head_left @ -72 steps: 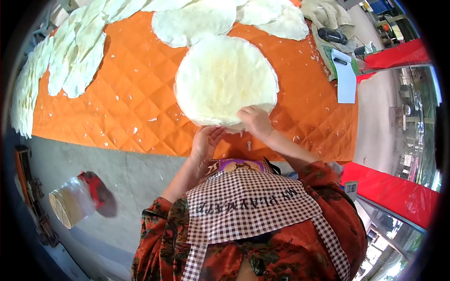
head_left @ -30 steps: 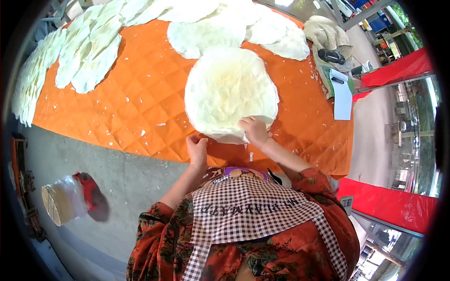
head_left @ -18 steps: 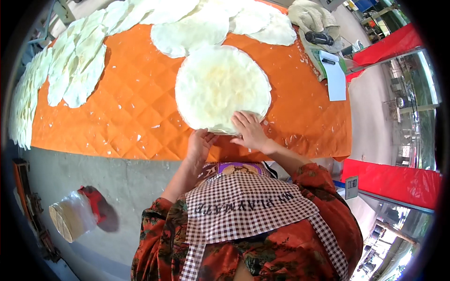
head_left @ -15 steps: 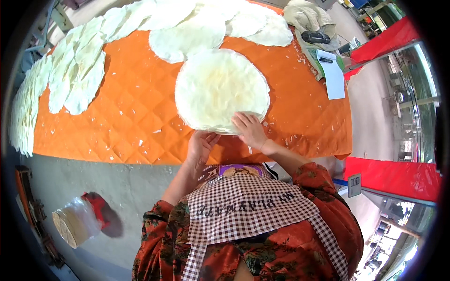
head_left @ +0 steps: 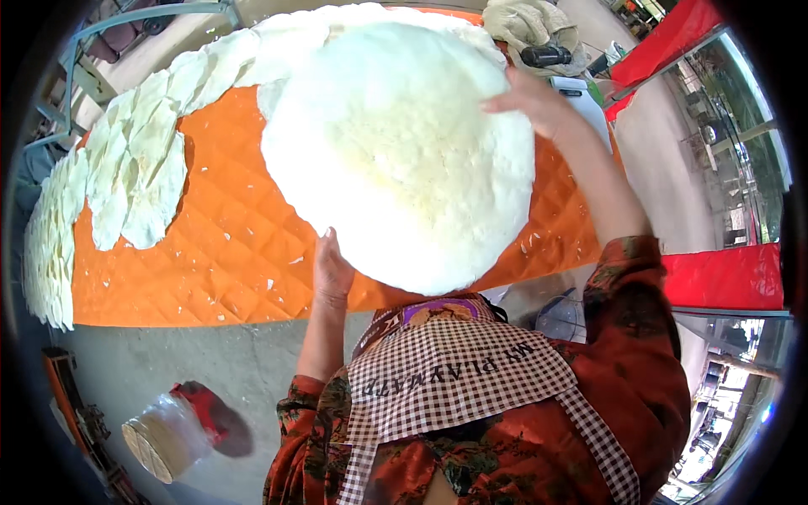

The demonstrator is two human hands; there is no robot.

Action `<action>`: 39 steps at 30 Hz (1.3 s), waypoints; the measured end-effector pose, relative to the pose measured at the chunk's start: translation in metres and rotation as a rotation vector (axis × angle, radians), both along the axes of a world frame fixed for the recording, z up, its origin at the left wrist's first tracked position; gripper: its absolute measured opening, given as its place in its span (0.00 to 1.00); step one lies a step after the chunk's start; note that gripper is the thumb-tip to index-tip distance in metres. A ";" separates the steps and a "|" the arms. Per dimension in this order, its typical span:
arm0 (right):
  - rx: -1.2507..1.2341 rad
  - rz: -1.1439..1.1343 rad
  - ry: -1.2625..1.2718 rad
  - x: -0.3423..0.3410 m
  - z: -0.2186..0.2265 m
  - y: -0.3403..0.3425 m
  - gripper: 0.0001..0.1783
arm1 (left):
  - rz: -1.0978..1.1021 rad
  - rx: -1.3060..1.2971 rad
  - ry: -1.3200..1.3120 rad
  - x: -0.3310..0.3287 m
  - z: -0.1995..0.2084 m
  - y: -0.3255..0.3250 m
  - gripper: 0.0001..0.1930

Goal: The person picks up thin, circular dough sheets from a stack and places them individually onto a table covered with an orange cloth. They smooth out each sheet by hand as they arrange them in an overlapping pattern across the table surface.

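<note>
A large, thin, pale round flatbread (head_left: pixel 396 168) is raised above the orange cloth, with a yellowish patch in its middle. At its lower left edge my left hand (head_left: pixel 333 268) grips it, thumb on the top face and fingers hidden beneath. My right hand (head_left: pixel 534 103) is closed on the upper right edge, one digit lying over the face; the rest are partly hidden and slightly blurred. Behind it, overlapping pale flatbreads (head_left: pixel 215 71) line the far side of the table. More of them (head_left: pixel 139 164) lie in overlapping rows at the left.
An orange quilted cloth (head_left: pixel 223 219) with white crumbs covers the table. At the far right are a dark cylindrical object (head_left: pixel 545 55), a bunched beige cloth (head_left: pixel 526 21) and a white notepad (head_left: pixel 585 105) with a pen. A plastic-wrapped round stack (head_left: pixel 156 442) rests on the floor at left.
The flatbread has risen from the table toward me and looks larger. My right hand has moved from its near edge to its upper right edge; my left hand has shifted slightly left.
</note>
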State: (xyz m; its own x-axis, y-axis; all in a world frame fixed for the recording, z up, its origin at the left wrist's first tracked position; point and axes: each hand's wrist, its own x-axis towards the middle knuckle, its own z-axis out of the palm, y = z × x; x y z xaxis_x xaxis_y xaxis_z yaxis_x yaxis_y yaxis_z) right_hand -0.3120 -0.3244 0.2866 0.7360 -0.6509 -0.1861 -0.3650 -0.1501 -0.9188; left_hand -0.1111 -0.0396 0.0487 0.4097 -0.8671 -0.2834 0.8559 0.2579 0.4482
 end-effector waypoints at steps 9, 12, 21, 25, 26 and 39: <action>0.658 -0.636 -0.001 -0.080 -0.302 0.012 0.25 | -0.156 0.413 -0.216 0.027 -0.049 0.002 0.22; 0.409 -0.699 0.084 -0.070 -0.305 0.029 0.26 | -0.152 0.417 -0.195 0.027 -0.052 -0.001 0.23; -0.109 -0.695 0.223 -0.065 -0.326 0.035 0.27 | 0.084 0.755 -0.888 0.035 -0.050 -0.012 0.26; 0.139 -0.681 0.068 -0.070 -0.322 0.035 0.22 | -0.008 0.863 -0.825 0.050 -0.033 -0.029 0.26; 0.177 -0.664 0.042 -0.070 -0.322 0.034 0.21 | -0.052 0.917 -0.800 0.056 -0.035 -0.032 0.25; 0.395 -0.669 -0.121 -0.075 -0.287 0.042 0.18 | -0.382 0.804 -0.440 0.078 -0.031 -0.041 0.17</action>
